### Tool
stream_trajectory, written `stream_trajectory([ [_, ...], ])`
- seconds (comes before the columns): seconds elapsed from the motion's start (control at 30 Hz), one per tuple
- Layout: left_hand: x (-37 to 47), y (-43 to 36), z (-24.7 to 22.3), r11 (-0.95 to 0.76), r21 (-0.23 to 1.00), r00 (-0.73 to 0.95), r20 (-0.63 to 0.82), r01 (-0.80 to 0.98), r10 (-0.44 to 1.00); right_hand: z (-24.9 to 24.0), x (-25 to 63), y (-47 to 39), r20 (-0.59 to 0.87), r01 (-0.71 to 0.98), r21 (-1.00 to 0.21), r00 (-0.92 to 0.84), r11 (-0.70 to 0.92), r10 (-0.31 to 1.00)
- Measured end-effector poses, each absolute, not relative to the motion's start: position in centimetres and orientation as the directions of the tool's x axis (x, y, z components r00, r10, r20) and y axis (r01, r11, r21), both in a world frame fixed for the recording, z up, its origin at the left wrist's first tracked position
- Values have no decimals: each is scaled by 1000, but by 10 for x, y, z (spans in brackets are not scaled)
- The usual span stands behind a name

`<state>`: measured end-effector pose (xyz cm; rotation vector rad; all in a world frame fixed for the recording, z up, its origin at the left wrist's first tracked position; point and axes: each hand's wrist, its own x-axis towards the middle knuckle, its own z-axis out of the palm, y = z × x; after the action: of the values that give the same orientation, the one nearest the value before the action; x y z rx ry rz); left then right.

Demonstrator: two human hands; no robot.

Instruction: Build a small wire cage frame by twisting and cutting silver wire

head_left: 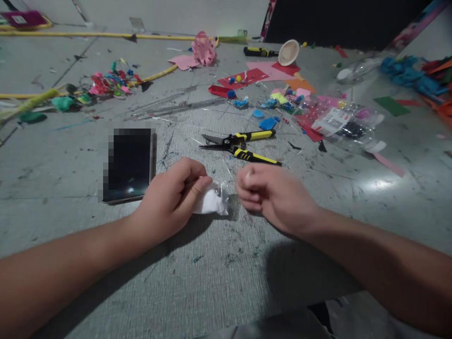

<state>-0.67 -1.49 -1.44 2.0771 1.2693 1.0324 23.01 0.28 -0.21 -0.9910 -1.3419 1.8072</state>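
Note:
My left hand [176, 193] is closed, thumb against fingers, on a small clear plastic bag [212, 201] with soft white material inside. The bag's crinkled end sticks out to the right, close above the table. Across a short gap, my right hand [273, 193] is curled with its thumb over the fingers and slightly blurred. Whatever its fingertips may pinch is too small or hidden to make out. Just beyond both hands lie snips [254, 136] with black and yellow handles, their blades apart and pointing left. A dark-screened device [130, 162] lies beside my left hand.
Colored scraps [243, 80] and blue clay bits [268, 123] litter the far table. A clear plastic package [339, 122] lies right, a pink paper flower [204, 49] at the back. A yellow cord [106, 35], another yellow-and-black-handled tool [259, 52] and a round cup [288, 52] lie beyond.

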Motion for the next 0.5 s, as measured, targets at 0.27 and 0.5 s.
stream_trajectory([
  [0.27,-6,-10,-18,-232,888,182,172,397,968,-11,231,4,-194,-34,-973,-422,-230,886],
  [0.5,-4,-9,-14,-239,888,185,178,394,966,-13,226,-8,28,163,-980,-463,117,886],
])
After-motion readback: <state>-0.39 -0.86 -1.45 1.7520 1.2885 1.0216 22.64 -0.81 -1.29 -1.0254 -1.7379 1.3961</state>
